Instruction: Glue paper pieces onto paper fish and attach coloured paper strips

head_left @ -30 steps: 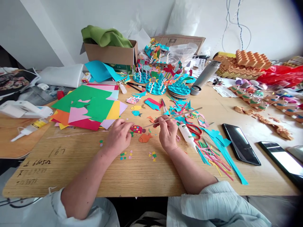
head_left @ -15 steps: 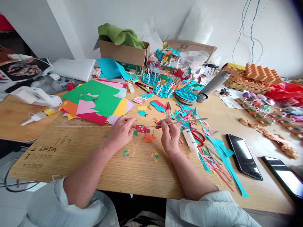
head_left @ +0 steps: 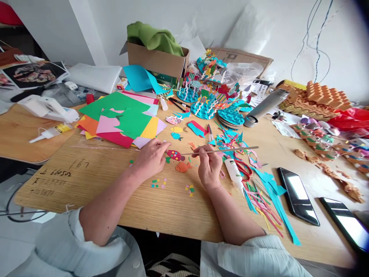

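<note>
My left hand (head_left: 152,157) is closed, thumb and finger pinching the left end of a red paper fish (head_left: 174,155) with coloured dots. A thin wooden stick (head_left: 239,149) is gripped in my right hand (head_left: 210,166). Its left tip reaches the fish's dark tail; whether it touches I cannot tell. Just below lies an orange paper fish (head_left: 183,166). Yellow (head_left: 176,130) and blue (head_left: 176,136) paper fish lie farther back. Two small groups of paper bits, round dots (head_left: 158,183) and mixed scraps (head_left: 190,189), sit on the near side.
Coloured paper sheets (head_left: 127,119) are stacked at the left. Right of my right hand are a white glue bottle (head_left: 233,172), red-handled scissors (head_left: 245,169), paper strips (head_left: 263,204) and two phones (head_left: 298,196). Finished-looking blue paper decorations (head_left: 203,109) and a metal flask (head_left: 266,107) stand behind.
The view has shifted slightly, so the things on the table appear a little farther right. Both hands keep nearly the same pose, with the fish and the stick still held.
</note>
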Action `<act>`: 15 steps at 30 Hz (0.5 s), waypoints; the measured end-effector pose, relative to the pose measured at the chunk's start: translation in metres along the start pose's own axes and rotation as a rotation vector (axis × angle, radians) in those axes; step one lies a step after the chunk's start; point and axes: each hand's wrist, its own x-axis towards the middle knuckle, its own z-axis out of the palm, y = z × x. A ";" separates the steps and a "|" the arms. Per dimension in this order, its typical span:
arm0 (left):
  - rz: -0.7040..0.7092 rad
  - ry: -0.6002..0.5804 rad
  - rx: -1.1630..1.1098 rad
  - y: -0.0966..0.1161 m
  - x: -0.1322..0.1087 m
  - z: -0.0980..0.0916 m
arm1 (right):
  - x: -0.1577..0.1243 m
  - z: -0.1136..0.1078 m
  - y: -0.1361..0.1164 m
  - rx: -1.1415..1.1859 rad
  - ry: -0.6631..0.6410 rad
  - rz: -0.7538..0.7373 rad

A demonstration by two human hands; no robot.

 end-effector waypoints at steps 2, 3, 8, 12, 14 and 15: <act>-0.005 -0.010 0.009 0.000 0.000 0.000 | 0.000 -0.001 -0.001 0.006 0.009 -0.004; -0.007 -0.011 0.015 0.000 0.001 0.000 | -0.001 -0.001 -0.001 0.010 0.008 -0.002; 0.000 -0.008 0.034 0.000 0.001 -0.001 | -0.001 -0.001 -0.001 0.027 -0.001 0.007; -0.003 -0.016 0.040 0.001 0.001 -0.001 | 0.000 0.000 -0.001 0.020 0.009 -0.006; -0.003 -0.022 0.048 0.001 0.001 -0.002 | 0.000 0.001 -0.001 0.011 0.016 -0.012; -0.002 -0.023 0.052 0.002 0.001 -0.002 | 0.000 0.001 -0.001 0.014 0.023 -0.013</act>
